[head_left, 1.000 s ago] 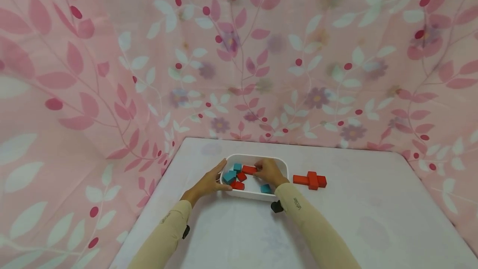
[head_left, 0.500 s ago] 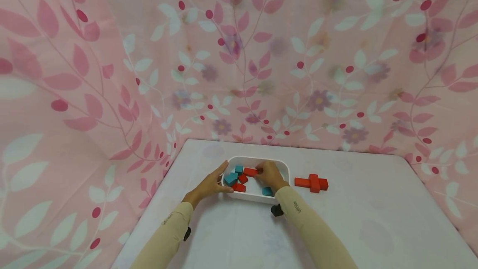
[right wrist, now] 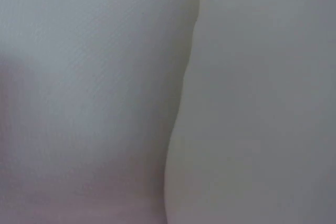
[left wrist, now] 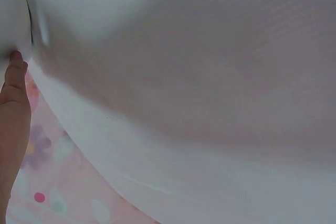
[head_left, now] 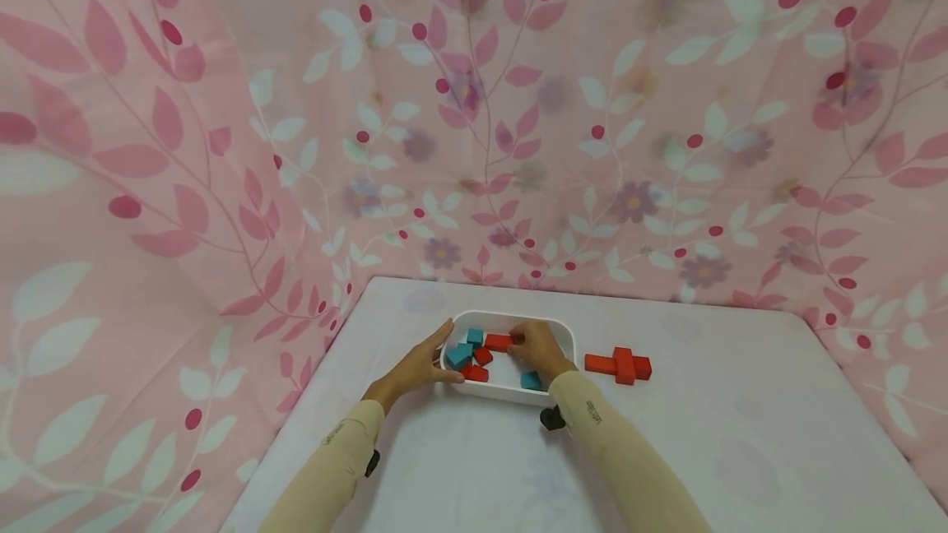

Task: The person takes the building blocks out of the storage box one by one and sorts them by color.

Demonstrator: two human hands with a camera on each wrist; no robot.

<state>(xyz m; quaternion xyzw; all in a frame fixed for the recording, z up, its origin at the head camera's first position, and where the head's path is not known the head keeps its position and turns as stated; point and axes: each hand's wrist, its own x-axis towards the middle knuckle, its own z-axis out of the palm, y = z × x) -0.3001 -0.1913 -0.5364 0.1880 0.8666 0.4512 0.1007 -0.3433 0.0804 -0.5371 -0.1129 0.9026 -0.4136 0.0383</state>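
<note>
A white plastic bin (head_left: 481,389) sits near the back of the table, with teal and red blocks inside. My left hand (head_left: 415,364) holds its left end, the thumb over the front rim and the fingers along the far left side. In the left wrist view, fingers (left wrist: 16,72) touch the white wall. My right hand (head_left: 539,348) reaches inside and pinches the right end of a long red block (head_left: 499,343) by the back wall. A teal block (head_left: 459,355) and a small red block (head_left: 483,355) lie left of it. Another teal block (head_left: 531,381) lies below the right hand.
Right of the bin, red blocks (head_left: 625,366) lie together in a cross shape on the white-covered table (head_left: 741,401). A pink floral curtain (head_left: 592,146) hangs behind and to the left. The right wrist view shows only pale surfaces and the bin wall (right wrist: 252,103).
The view shifts slightly, moving the whole scene a little down and right. Both hands keep their places at the bin, and the right fingers stay at the long red block.
</note>
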